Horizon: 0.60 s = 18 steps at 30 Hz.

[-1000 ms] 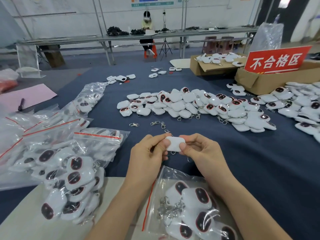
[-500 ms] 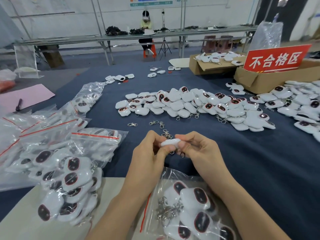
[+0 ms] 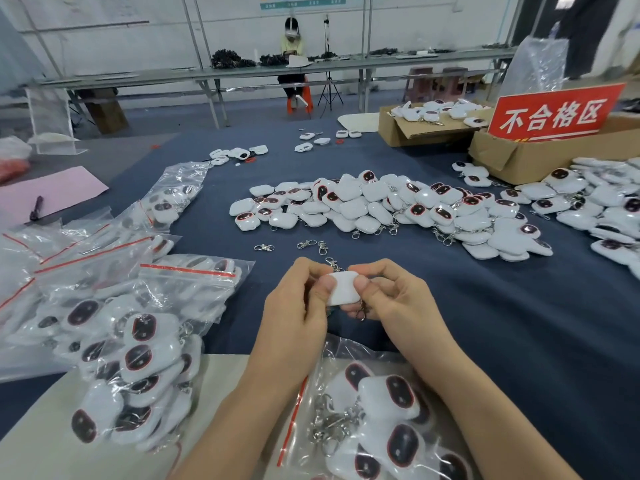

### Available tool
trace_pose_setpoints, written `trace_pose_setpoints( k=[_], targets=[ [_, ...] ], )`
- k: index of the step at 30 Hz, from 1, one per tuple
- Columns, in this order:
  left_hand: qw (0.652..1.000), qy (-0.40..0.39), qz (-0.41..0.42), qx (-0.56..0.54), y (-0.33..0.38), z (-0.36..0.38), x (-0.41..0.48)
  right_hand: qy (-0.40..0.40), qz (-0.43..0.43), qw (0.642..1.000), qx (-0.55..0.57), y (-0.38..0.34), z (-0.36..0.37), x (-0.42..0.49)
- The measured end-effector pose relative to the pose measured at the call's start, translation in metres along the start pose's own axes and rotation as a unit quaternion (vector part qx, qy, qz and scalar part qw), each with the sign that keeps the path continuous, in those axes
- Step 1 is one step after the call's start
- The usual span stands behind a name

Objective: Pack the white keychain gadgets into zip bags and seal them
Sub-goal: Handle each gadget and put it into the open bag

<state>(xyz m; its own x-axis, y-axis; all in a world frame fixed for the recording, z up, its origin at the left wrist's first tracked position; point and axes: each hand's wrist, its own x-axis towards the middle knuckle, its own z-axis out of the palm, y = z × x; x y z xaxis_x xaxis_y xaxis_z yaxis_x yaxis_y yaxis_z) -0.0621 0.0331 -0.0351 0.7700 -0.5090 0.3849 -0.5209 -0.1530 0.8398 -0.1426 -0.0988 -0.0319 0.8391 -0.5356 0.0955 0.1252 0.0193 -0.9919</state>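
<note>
Both hands met just below frame centre w/ one white gadget pinched between them, plain back up. Left hand had thumb + curled fingers clamped on its 9 o'clock edge; right hand did likewise on the 3 o'clock edge. Its metal clasp poked out at 12 and a ring dangled at 6. Prob. light, w/ a hard, smooth plastic shell, a bit slippery, so an edge grip w/ thumb on the flat face looked safest. The loose chain could snag, so it was best fed in first. The zip bag lay at 6 o'clock under the wrists, part-filled, in thin floppy film needing one hand to hold it wide; mouth open or not, can't tell. Loose pile sat at 1 o'clock and filled bags at 8, on the blue cloth.
</note>
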Motion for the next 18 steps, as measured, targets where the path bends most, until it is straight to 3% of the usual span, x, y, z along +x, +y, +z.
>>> trace_pose_setpoints(
  k=[6, 12, 18],
  targets=[
    [0.999, -0.035, 0.027, -0.03, 0.0027, 0.001, -0.0022, -0.005, 0.055, 0.992, 0.115, 0.0018, -0.0036, 0.0012],
    [0.995, 0.052, 0.088, 0.022, 0.0024, 0.0, -0.0006, -0.048, -0.012, 0.996, -0.081, 0.0021, 0.0037, 0.0003],
    [0.995, 0.055, 0.087, 0.005, 0.0037, -0.0001, -0.0034, -0.034, -0.02, 0.995, -0.09, 0.0047, 0.0029, -0.0007]
  ],
)
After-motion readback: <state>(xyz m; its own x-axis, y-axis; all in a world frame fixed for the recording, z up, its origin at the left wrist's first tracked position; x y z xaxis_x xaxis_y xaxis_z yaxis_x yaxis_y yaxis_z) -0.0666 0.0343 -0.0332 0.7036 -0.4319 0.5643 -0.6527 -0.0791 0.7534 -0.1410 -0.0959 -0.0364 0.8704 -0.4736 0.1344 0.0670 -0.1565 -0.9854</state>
